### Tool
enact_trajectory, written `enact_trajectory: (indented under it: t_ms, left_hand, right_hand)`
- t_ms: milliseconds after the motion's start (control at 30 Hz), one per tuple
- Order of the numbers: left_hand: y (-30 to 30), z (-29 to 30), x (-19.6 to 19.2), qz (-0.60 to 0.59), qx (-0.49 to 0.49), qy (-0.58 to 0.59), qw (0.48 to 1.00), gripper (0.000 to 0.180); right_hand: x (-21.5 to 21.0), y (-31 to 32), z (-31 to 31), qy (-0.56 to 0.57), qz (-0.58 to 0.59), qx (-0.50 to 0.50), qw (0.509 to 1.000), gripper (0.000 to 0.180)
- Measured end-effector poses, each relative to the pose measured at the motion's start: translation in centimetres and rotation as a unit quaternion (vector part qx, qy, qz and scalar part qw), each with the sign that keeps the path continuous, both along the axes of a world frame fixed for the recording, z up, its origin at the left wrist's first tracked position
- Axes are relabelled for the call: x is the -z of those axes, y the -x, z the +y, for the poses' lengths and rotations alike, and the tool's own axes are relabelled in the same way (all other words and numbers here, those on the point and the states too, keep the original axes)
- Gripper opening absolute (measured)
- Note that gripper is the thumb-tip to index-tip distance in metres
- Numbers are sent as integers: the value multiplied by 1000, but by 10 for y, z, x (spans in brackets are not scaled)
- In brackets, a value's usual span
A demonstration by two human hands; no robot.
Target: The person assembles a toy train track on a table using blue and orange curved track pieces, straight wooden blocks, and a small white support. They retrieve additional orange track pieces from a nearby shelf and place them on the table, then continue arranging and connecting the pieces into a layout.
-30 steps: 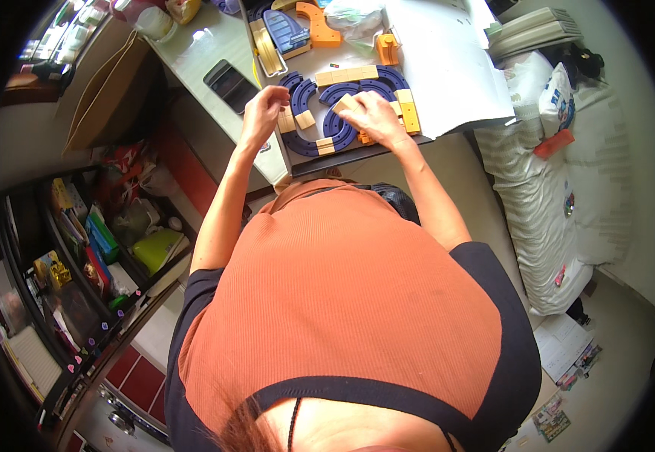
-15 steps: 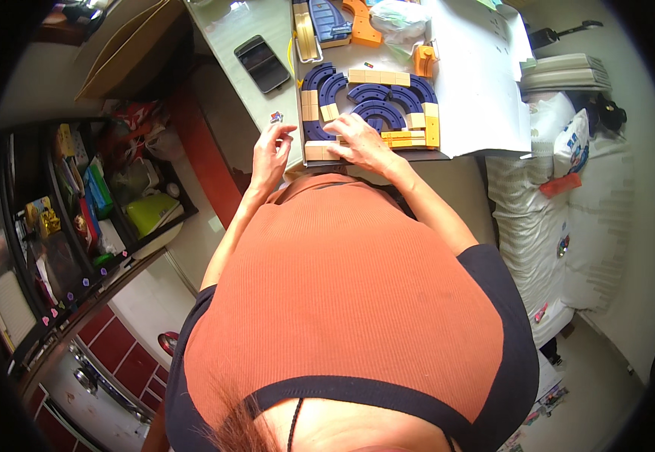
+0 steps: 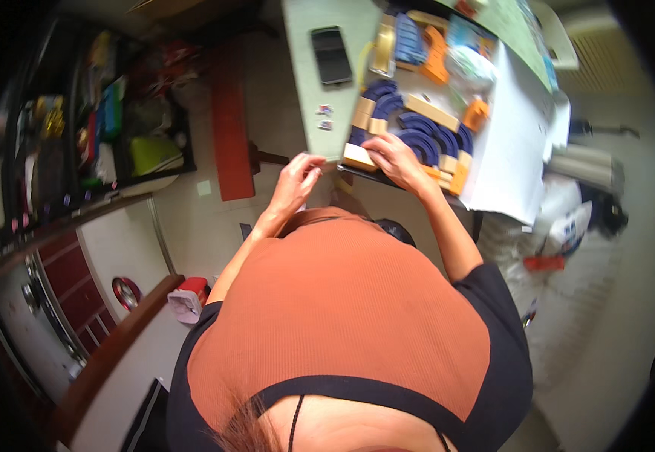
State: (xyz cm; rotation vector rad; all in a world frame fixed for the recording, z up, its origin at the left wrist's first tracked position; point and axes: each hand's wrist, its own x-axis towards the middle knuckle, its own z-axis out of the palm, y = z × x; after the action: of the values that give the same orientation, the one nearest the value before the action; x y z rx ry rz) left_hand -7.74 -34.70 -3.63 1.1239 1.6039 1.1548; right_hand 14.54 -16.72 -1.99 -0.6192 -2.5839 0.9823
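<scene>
My right hand (image 3: 397, 160) is at the near left corner of a shallow box (image 3: 463, 199), its fingers closed on the end of a tan block (image 3: 358, 157). Inside the box, dark blue curved track pieces (image 3: 420, 143) lie nested among other tan blocks (image 3: 431, 112). My left hand (image 3: 294, 184) hovers by the table's near edge, fingers loosely curled with a gap between thumb and forefinger, and nothing shows in it. Two small coloured pieces (image 3: 324, 117), too small to name, lie on the table beyond it.
A black phone (image 3: 332, 56) lies on the pale table (image 3: 297, 45). Orange parts (image 3: 434, 56), a light blue piece (image 3: 410, 39) and a clear plastic bag (image 3: 471, 69) fill the box's far end. Its white flap (image 3: 505, 143) spreads right. A red bench (image 3: 233, 143) stands left.
The whole view has turned and shifted, so the table and box appear tilted and further right. My right hand stays at the box corner; my left stays by the table edge.
</scene>
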Motion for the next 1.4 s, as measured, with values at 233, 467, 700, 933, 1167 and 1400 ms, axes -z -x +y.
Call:
enact_trajectory:
  t_ms: [233,467,700,933,1167,1400]
  left_hand:
    - [45,-67,-3,84,-78,-56,992,18]
    - [138,-189,15,148,-128,-81,977,16]
    - [289,-314,-19,171,-169,-43,970,16]
    - [381,-380,-68,129,-273,-33,953,16]
    - [413,-389,-83,84,-298,-62,949,16]
    - [460,-336,-144,180,-256,-80,946,19]
  right_hand:
    - [-42,25,-23,-77,2,181,980,12]
    - [-47,155,-92,-82,35,138,986,9]
    - [-42,331,-216,-99,61,-31,993,13]
    - [-67,455,-257,-95,108,-100,985,9]
    - [-92,557,-233,10,163,-115,980,10]
    - [-154,713,-152,223,260,-145,928,15]
